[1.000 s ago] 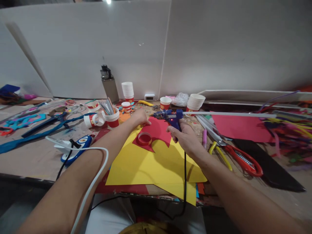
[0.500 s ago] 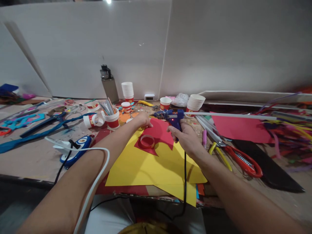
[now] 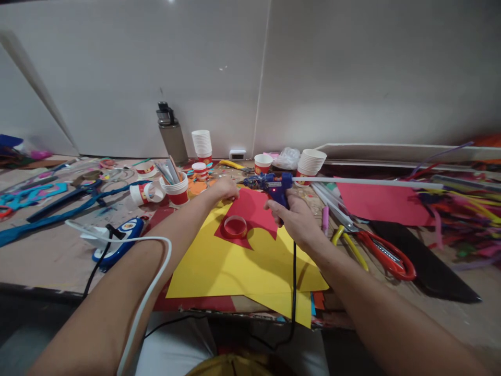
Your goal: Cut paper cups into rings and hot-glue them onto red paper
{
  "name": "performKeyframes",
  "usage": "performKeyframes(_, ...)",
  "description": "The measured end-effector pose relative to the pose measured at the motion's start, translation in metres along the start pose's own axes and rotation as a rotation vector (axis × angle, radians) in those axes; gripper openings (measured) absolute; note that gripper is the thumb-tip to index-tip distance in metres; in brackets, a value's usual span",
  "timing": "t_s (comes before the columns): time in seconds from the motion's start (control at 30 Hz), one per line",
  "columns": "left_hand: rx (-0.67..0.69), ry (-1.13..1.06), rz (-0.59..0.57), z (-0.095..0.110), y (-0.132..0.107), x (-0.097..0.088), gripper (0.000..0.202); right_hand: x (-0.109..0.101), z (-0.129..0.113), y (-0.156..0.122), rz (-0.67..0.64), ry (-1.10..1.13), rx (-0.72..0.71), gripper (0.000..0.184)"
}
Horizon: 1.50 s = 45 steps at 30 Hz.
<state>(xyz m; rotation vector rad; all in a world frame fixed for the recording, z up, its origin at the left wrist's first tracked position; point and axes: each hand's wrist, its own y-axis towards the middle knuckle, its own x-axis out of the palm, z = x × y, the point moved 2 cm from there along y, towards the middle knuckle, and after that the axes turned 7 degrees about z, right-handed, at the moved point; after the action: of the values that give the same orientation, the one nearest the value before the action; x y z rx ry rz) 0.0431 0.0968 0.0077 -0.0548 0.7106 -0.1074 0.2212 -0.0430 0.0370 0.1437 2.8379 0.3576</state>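
Observation:
My right hand (image 3: 295, 214) grips a blue hot glue gun (image 3: 276, 187) by its handle, a small red light lit on its side. A long white glue stick (image 3: 368, 182) pokes out of its back. The nozzle points left, close to my left hand (image 3: 228, 188). That hand is closed with its fingers curled down at the far edge of the red paper (image 3: 258, 209); what it holds, if anything, is hidden. A ring cut from a paper cup (image 3: 235, 227) lies on the red paper, over yellow sheets (image 3: 235, 271).
Paper cup stacks (image 3: 312, 163), a bottle (image 3: 172, 137) and a cup of pens (image 3: 177, 189) stand behind. Red-handled scissors (image 3: 385, 254) and a black flat object (image 3: 426, 266) lie right. A blue power strip (image 3: 119, 245) sits left; a white cable (image 3: 166, 261) crosses my left forearm.
The view has shifted slightly, moving everything a little left in the picture. Both hands stay nearly in place, the glue gun still in my right hand near my left.

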Motion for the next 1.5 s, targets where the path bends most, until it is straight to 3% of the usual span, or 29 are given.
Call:
performKeyframes(0.27,-0.152,-0.196,0.098,-0.017,-0.011,-0.013,0.009,-0.002,0.000,0.000,-0.012,0.023,0.003,0.021)
performKeyframes(0.47,-0.175,-0.213,0.224,-0.032,-0.021,-0.027,0.010,-0.003,-0.004,0.001,-0.032,-0.028,-0.021,0.025)
performKeyframes(0.63,-0.070,-0.113,0.266,-0.035,-0.036,-0.036,0.007,-0.005,-0.010,0.000,-0.060,-0.045,-0.021,0.026)
performKeyframes(0.73,0.115,-0.053,0.284,-0.038,-0.051,-0.046,0.007,-0.007,-0.015,-0.001,-0.076,-0.048,-0.043,0.026)
performKeyframes(0.8,0.351,0.000,0.218,-0.041,-0.064,-0.051,0.018,-0.010,-0.019,-0.001,-0.077,-0.070,-0.044,0.025)
performKeyframes(0.9,0.499,-0.093,-0.058,-0.049,-0.080,-0.051,0.041,-0.014,-0.021,-0.001,-0.092,-0.120,-0.022,0.026)
performKeyframes(1.03,0.512,-0.228,-0.269,-0.056,-0.091,-0.043,0.080,-0.020,-0.019,0.000,-0.181,-0.140,-0.006,0.032)
performKeyframes(1.23,0.480,-0.286,-0.272,-0.058,-0.093,-0.034,0.088,-0.021,-0.010,0.002,-0.377,-0.243,-0.035,0.041)
performKeyframes(1.37,0.474,-0.281,-0.265,-0.059,-0.095,-0.032,0.084,-0.015,-0.008,0.003,-0.380,-0.409,-0.155,0.035)
performKeyframes(1.5,0.474,-0.286,-0.277,-0.058,-0.097,-0.030,0.083,-0.010,-0.006,0.001,-0.369,-0.489,-0.180,0.038)
